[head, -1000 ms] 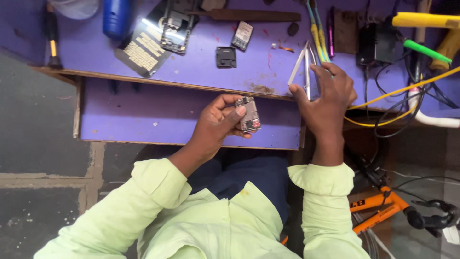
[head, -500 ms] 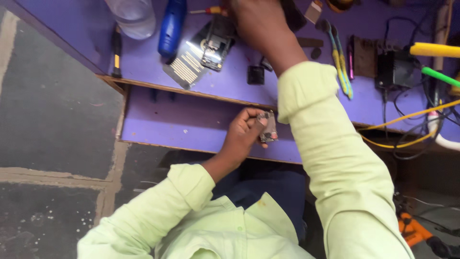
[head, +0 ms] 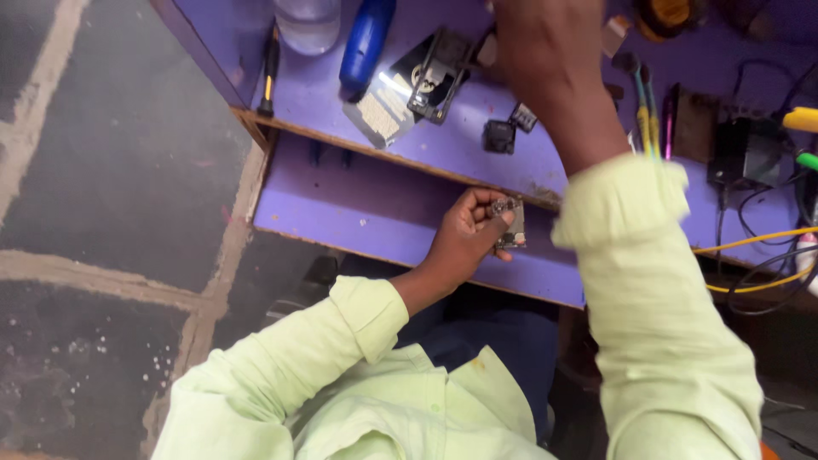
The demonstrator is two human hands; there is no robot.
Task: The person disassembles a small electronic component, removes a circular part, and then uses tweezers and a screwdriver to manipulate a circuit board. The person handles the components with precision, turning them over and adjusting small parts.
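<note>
Purple bench (head: 409, 213) — left hand (head: 464, 238) pinching small circuit board (head: 511, 228); right hand's (head: 537, 43) grip unclear.

The opened phone (head: 434, 81) lies on the workbench (head: 358, 196), right of the bottle (head: 365, 38); the screwdriver (head: 269, 77) lies leftmost.

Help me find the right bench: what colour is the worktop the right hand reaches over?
Purple, clearest in the head view: the worktop.

One head-worn view looks steeply down, close over the purple workbench (head: 426, 213) edge and the person's lap
</note>
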